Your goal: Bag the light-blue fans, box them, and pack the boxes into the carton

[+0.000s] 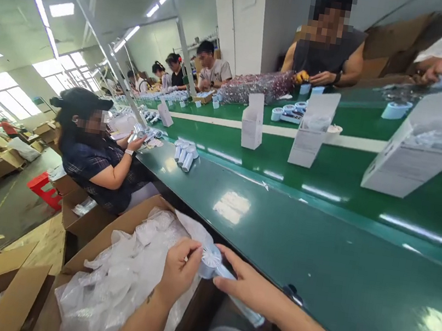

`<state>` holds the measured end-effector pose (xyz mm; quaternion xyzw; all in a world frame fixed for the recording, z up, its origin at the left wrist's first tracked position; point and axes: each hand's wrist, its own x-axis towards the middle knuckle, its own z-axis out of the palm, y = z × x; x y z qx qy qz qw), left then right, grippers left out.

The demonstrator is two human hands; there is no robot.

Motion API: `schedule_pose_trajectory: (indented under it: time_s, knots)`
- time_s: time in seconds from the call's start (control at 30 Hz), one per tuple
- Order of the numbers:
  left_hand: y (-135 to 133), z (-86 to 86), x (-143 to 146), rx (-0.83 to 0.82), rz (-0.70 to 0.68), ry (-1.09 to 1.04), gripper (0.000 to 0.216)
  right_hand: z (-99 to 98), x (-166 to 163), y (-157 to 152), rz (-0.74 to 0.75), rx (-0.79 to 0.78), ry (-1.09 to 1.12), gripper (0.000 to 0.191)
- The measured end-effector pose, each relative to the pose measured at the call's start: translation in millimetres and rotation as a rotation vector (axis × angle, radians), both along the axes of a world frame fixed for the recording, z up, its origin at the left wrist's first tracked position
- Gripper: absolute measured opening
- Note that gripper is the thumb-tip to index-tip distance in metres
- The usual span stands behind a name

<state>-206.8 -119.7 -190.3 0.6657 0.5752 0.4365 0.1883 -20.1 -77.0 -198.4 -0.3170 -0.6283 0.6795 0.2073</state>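
Note:
Near the bottom centre, a light-blue handheld fan (pixel 211 258) with a round ribbed head is held in front of me, its handle slanting down to the right. My right hand (pixel 247 283) is closed around the fan where head and handle meet. On the other side, my left hand (pixel 179 270) is closed in a pinch at the edge of a translucent white bag (pixel 194 228). The bag stretches up behind the fan head, which appears to be at its mouth. Part of the handle is hidden by my right hand.
A carton (pixel 86 250) heaped with translucent bags (pixel 129 262) stands at my left. Beyond the green worktable (pixel 278 224) runs a green conveyor belt (pixel 271 162) carrying white boxes (pixel 312 137). More fans (pixel 186 155) lie on the table; a seated co-worker (pixel 96 163) handles others.

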Motion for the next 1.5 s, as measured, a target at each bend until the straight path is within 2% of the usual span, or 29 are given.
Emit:
schedule_pose_trajectory:
  time_s: [0.1,0.2,0.37,0.43,0.5,0.6,0.67,0.7,0.77,0.83,0.87,0.93,1.03,1.17,1.23,1.4,1.5]
  knots:
    - [-7,2.8,1,0.228,-0.173,0.224,0.017,-2.3,3,-3,-0.096,-0.036,0.004,0.065]
    - [-17,-3.9,-1,0.307,-0.324,0.388,0.031,-9.3,6,-10,-0.177,-0.177,0.066,0.058]
    - [-17,-16.7,1,0.323,-0.346,0.502,0.037,-18.1,-2,-20,-0.263,-0.333,0.148,0.051]
    - [-11,-13.8,5,0.348,-0.314,0.429,0.038,-18.2,-6,-21,-0.211,-0.383,0.147,0.055]
    - [-7,-6.9,8,0.378,-0.316,0.390,0.036,-18.2,-6,-18,-0.108,-0.490,0.194,0.068]
    - [-8,3.7,9,0.407,-0.496,0.530,0.033,-19.5,2,-12,-0.038,-0.605,0.328,0.086]
    - [-10,7.5,3,0.381,-0.549,0.544,0.031,-21.0,11,-8,-0.029,-0.534,0.337,0.092]
    - [-9,8.4,-2,0.342,-0.494,0.482,0.031,-21.7,16,-7,-0.004,-0.465,0.313,0.097]
    - [-3,8.9,-12,0.200,-0.272,0.249,0.026,-23.2,24,-7,0.097,-0.338,0.256,0.112]
    - [7,8.9,-19,-0.006,-0.064,-0.046,0.021,-24.2,28,-11,0.222,-0.319,0.283,0.128]
    - [12,9.1,-22,-0.111,-0.013,-0.189,0.021,-24.1,28,-12,0.260,-0.356,0.336,0.133]
    - [21,10.2,-22,-0.279,-0.031,-0.430,0.028,-22.5,24,-15,0.268,-0.463,0.468,0.139]
    - [24,12.5,-14,-0.428,-0.111,-0.673,0.037,-17.8,11,-13,0.201,-0.574,0.580,0.134]
    - [18,11.6,-7,-0.584,-0.140,-0.876,0.044,-18.7,1,-6,0.203,-0.544,0.518,0.131]
    - [17,9.3,-9,-0.624,-0.165,-0.926,0.048,-22.9,3,-6,0.176,-0.467,0.427,0.124]
    - [16,4.5,-17,-0.588,-0.166,-0.906,0.046,-23.4,20,-11,0.024,-0.206,0.158,0.077]
    - [17,3.3,-18,-0.583,-0.181,-0.837,0.039,-16.8,26,-13,0.039,-0.280,0.214,0.076]
